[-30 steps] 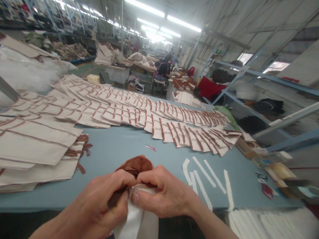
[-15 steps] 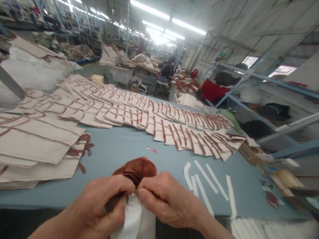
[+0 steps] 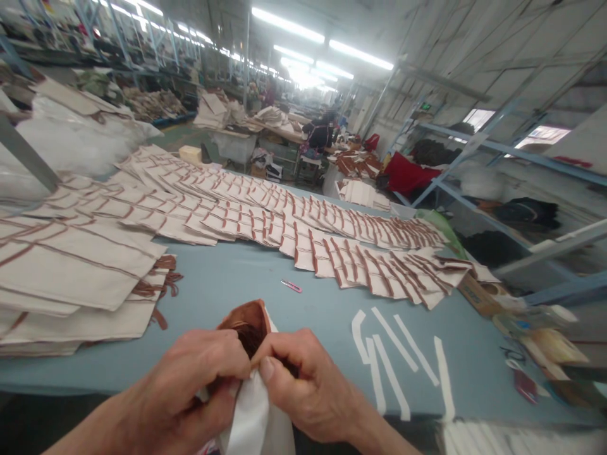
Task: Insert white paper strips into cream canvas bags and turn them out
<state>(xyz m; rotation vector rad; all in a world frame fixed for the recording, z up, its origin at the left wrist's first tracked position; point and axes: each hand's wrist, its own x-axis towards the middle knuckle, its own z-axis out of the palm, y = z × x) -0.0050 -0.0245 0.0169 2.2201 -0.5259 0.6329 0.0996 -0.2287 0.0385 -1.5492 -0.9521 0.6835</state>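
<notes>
Two hands of mine meet at the near edge of a bag (image 3: 279, 431): my left grip (image 3: 196, 371) and right grip (image 3: 308, 384) each pinch its cloth there, fingertips close together. I hold the bag over the near edge of the tabletop (image 3: 213, 278), mouth open. A bundle of dark brown straps (image 3: 246, 338) sits inside it, against a soft rust-brown lining (image 3: 256, 312); the outside is pale cloth. One smooth white strip (image 3: 250, 411) hangs from my pinch down the bag's near side. Beyond the bag lie slim pink snips (image 3: 291, 286); to its right, narrow flat paper-white pieces (image 3: 391, 377). Farther beyond it, cream panels (image 3: 303, 249) with brown bands overlap in long rows. Left of the bag, stacked panels (image 3: 71, 268) trail curling brown ties (image 3: 165, 260). Well to its right sits a cardboard box (image 3: 477, 296), contents unclear.
</notes>
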